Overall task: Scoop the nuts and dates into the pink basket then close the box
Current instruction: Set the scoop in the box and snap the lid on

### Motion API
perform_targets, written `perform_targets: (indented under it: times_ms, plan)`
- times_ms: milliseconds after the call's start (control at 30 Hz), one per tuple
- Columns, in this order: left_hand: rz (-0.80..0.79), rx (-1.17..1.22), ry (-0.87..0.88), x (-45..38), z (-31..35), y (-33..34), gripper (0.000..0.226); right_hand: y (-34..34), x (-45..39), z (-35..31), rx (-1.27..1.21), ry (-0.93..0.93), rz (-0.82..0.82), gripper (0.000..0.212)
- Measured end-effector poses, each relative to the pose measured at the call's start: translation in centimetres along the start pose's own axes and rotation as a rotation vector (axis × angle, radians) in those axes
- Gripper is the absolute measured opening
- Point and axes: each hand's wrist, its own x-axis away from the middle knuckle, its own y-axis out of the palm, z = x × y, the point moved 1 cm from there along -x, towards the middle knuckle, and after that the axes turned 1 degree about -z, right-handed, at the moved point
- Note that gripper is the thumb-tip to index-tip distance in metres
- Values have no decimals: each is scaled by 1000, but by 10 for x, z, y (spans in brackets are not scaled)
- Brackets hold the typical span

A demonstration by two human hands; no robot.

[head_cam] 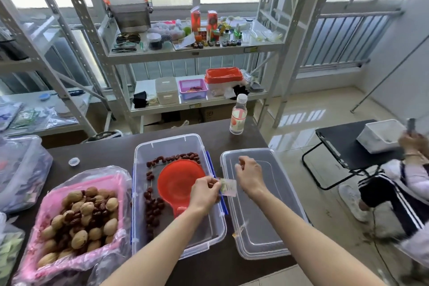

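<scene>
The pink basket (pixel 116 183), lined with clear plastic, sits at the left and holds walnuts (pixel 87 208) and dates. Beside it the clear box (pixel 167 144) holds a red scoop (pixel 178 181) lying flat and dates (pixel 153 206) along its left and far sides. The clear lid (pixel 260 227) lies flat to the right of the box. My left hand (pixel 205 191) hovers over the box's right edge, pinching a small clear packet (pixel 228 187). Over the lid, my right hand (pixel 249 173) has its fingers curled; a small dark thing shows at the fingertips.
A water bottle (pixel 238 115) stands at the table's far edge, a small white cap (pixel 74 161) at the left. Plastic bags (pixel 21 169) crowd the left side. Metal shelves (pixel 192 53) stand behind. A person sits at the right by a black folding table (pixel 339 137).
</scene>
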Motion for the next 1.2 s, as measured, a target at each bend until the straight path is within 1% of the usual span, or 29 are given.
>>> perform_targets:
  times_ms: [100,200,233,300,400,467,533,600,700,833,1000,1200]
  plan:
    - [-61,-67,20,-7,4,24,11,-23,-11,26,31,73,40,29]
    - [-112,-116,22,-8,10,46,9,-43,-21,57,117,154,37,35]
    - [-134,-149,19,-12,9,54,12,-47,-24,68,143,187,29,37]
    - [-212,-228,2,-15,10,69,21,-54,-28,91,192,248,3,40]
    - [-286,-301,-69,-19,5,86,44,-61,-30,123,248,339,-33,42]
    - [-287,-351,-155,-20,1,92,57,-63,-27,141,259,402,-56,42]
    - [-282,-408,-237,-22,-6,99,74,-63,-23,158,259,462,-77,44]
    - [-282,-474,-291,-23,-12,107,82,-61,-21,174,250,516,-94,49]
    - [-259,-562,-360,-23,-16,121,76,-55,-19,190,239,562,-121,54]
    - [-180,-537,-506,-27,-23,134,80,-47,-20,197,214,606,-159,56]
    - [-129,-501,-526,-29,-21,137,71,-34,-26,198,195,636,-195,54]
    - [-114,-442,-535,-23,-19,136,66,-27,-25,199,167,657,-118,50]
